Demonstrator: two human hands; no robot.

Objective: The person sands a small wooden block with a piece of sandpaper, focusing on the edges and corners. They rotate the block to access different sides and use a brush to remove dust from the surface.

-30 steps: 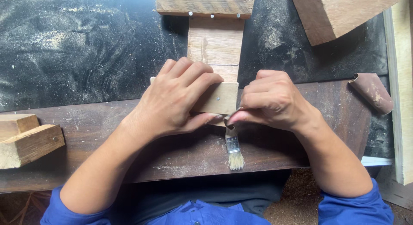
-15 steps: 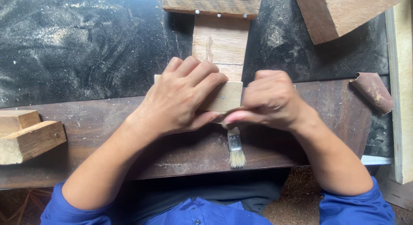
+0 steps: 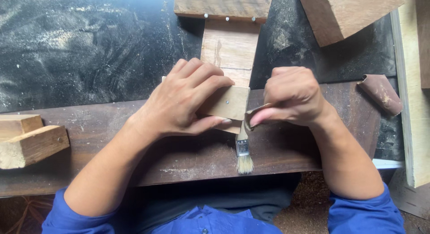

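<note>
Since 0.5 s ago the right hand (image 3: 293,96) has slid a bit right, off the block's end; left hand hasn't moved. The dark counter (image 3: 89,50), dusted w/ sawdust, carries a brown plank (image 3: 179,153) along its near edge. A pale wood piece (image 3: 230,46) runs from a nailed crossbar at top down to the hands. Left hand (image 3: 183,102) lies flat over the small wood block (image 3: 228,102), fingers spread & pressing it down, thumb under its near edge. Right-hand fingers are curled tight, pinching a folded sandpaper scrap (image 3: 253,114) just beside the block's right end. Two offcuts (image 3: 27,142) sit far left; a sandpaper roll (image 3: 380,93) far right. A small brush (image 3: 243,151) lies on the plank, bristles toward the person.
</note>
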